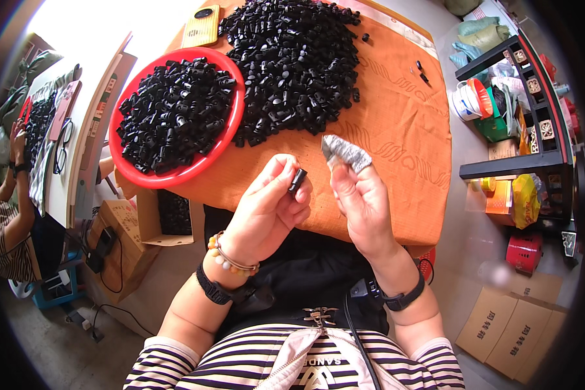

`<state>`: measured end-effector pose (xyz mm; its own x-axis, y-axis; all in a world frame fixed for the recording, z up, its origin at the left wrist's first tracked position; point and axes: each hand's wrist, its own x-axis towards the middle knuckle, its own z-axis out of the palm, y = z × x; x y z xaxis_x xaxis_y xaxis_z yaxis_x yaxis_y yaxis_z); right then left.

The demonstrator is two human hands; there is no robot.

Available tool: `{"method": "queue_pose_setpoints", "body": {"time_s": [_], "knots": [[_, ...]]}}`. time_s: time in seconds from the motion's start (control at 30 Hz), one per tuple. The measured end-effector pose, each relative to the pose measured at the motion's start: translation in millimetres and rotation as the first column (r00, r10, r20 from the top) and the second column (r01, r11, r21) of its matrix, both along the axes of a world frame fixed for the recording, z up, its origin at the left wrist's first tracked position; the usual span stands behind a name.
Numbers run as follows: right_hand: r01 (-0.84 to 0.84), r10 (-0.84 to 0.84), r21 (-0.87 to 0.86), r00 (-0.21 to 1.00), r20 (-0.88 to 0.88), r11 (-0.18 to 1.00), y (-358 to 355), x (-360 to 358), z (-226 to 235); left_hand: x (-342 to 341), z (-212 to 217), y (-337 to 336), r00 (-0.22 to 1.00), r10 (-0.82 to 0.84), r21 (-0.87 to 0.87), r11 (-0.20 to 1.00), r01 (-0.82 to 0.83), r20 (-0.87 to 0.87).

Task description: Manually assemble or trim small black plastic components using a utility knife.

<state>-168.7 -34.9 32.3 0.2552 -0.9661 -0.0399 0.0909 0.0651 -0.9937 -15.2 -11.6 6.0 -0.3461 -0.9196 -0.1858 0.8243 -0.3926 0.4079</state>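
Note:
My left hand (274, 203) is closed, pinching a small black cylindrical plastic part (297, 182) between thumb and fingers. To its right, my right hand (365, 211) grips a crumpled grey piece (348, 153), which looks like cloth or tape, with a darker pointed end at its left. The two hands are apart, over the near edge of the orange-covered table (396, 188). Beyond them lies a large heap of black plastic parts (292, 65). A red round basin (239, 97) at the left is filled with similar black parts.
A yellow box-shaped device (202, 27) sits at the far left of the table. Several loose black pieces lie at the far right. Below the basin stands an open cardboard box (151, 224). Shelving (513, 170) and flattened cartons (510, 328) are at the right; a striped-sleeved person (10, 227) appears far left.

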Motion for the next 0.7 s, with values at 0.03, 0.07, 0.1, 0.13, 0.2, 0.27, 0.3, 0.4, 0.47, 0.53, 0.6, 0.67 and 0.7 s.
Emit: {"method": "queue_pose_setpoints", "body": {"time_s": [0.03,0.07,0.1,0.13,0.2,0.27,0.3,0.4,0.47,0.53,0.6,0.67,0.7], "knots": [[0.001,-0.001,-0.001,1.000,0.001,1.000,-2.5,2.8,-0.9,-1.4,-0.1,-0.3,1.000,0.003,0.005,1.000,-0.003,0.004],[-0.001,0.003,-0.044,0.999,0.047,0.999,-4.5,7.3,-1.6,-2.8,0.2,-0.7,1.000,0.007,0.010,1.000,-0.007,0.007],[-0.002,0.010,-0.087,0.996,0.092,0.996,-5.5,12.1,-2.3,-4.1,1.8,-0.7,1.000,0.008,0.009,1.000,-0.008,0.008],[-0.048,0.052,-0.041,0.993,0.109,0.998,-5.3,17.2,2.9,-5.5,4.8,-0.4,0.999,0.028,0.068,0.997,-0.030,0.026],[-0.069,0.069,-0.072,0.998,0.003,0.995,-10.0,19.6,-4.9,-5.4,6.2,0.3,0.998,0.049,0.124,0.991,-0.054,0.045],[-0.075,0.074,0.028,0.997,0.032,0.997,-14.2,24.5,-6.1,-2.6,4.4,0.6,0.999,0.029,0.087,0.996,-0.033,0.046],[-0.078,0.077,0.025,0.997,0.031,0.997,-18.5,24.4,-8.2,0.0,2.9,0.0,0.998,0.033,0.085,0.996,-0.036,0.045],[0.027,-0.027,0.030,1.000,0.003,0.999,-26.6,15.3,-4.7,11.1,6.0,-2.8,0.986,0.135,0.028,0.990,-0.138,0.097],[0.019,-0.020,-0.025,0.999,-0.036,1.000,-30.9,9.7,-13.9,27.9,1.8,-5.8,0.953,0.255,0.015,0.965,-0.261,0.164],[0.036,-0.037,-0.039,0.999,-0.023,0.999,-32.0,8.4,-17.8,47.5,-0.2,-10.8,0.900,0.378,-0.011,0.923,-0.385,0.217],[0.040,-0.047,-0.065,0.993,-0.112,0.997,-35.0,4.9,-24.4,64.6,8.2,-14.5,0.819,0.513,0.024,0.844,-0.537,0.258],[0.041,-0.058,-0.093,0.979,-0.197,0.995,-38.3,5.6,-31.8,85.6,4.9,-15.5,0.784,0.589,-0.065,0.805,-0.589,0.195],[0.088,-0.105,-0.126,0.985,-0.138,0.988,-40.1,8.8,-36.0,91.6,7.5,-15.6,0.762,0.620,-0.126,0.785,-0.607,0.187]]}}
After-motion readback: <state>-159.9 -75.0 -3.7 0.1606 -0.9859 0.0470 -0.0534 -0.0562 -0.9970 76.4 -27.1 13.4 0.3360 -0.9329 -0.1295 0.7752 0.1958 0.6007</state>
